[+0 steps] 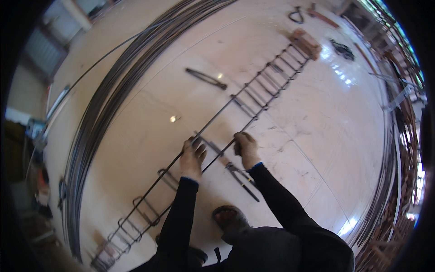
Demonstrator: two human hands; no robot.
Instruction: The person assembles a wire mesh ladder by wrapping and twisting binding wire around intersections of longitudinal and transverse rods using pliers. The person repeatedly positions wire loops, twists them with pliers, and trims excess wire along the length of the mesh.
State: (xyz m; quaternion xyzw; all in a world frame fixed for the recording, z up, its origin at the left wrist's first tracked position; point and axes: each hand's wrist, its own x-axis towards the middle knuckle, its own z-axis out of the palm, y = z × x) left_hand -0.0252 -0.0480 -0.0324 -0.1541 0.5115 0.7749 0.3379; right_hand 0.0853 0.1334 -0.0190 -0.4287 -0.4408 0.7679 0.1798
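A long rebar cage (pixel 260 86) stretches diagonally from lower left to upper right, with two long rods on top and square stirrups hung along them. My left hand (pixel 191 161), in a pale glove, closes around the left rod near the cage's middle. Some of its fingers stick out toward the gap between the rods. On the right rod, my gloved right hand (pixel 247 148) is closed, its fingertips partly hidden. Between the hands a stirrup (pixel 212 146) crosses below the rods, slightly blurred. Pliers (pixel 242 180) with dark, yellow-marked handles lie on the floor below my right hand.
Bricks (pixel 306 44) support the cage's far end. A second hand tool (pixel 206 79) lies on the floor left of the cage. A thick bundle of long steel rods (pixel 113 88) curves along the left; more rods (pixel 385 190) lie at right. My sandalled foot (pixel 229 216) is beside the cage.
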